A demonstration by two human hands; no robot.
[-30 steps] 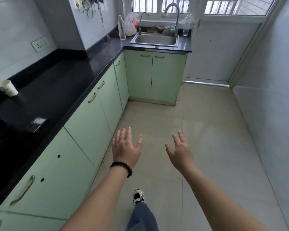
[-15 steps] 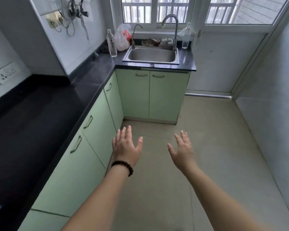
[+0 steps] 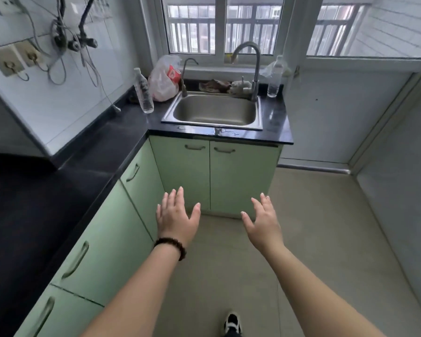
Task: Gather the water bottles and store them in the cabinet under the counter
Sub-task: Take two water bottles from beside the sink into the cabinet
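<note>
The black counter runs down the person's left and turns across the end wall, and set into that far run is the steel sink, the landmark for the rest. Under the sink stand the pale green cabinet doors, both closed, which I take to be the store the task means, though the doors along the left run could serve as well. Left of the sink and just clear of its rim stands the taller water bottle, upright with its long axis vertical and a white plastic bag just behind it. Right of the sink, at its back corner beside the tall tap, stands the shorter water bottle, also upright. Both bottles are well beyond and above the hands. The left hand, with a dark bead bracelet at its wrist, is spread and relaxed, grasping nothing; the right hand is likewise released and empty. Both hang in front of the sink cabinet, below counter level. The left hand lies on the taller bottle's side of the sink and the right hand on the shorter one's, so each bottle probably suits its nearer hand, reaching up and forward to grip across the upright body
</note>
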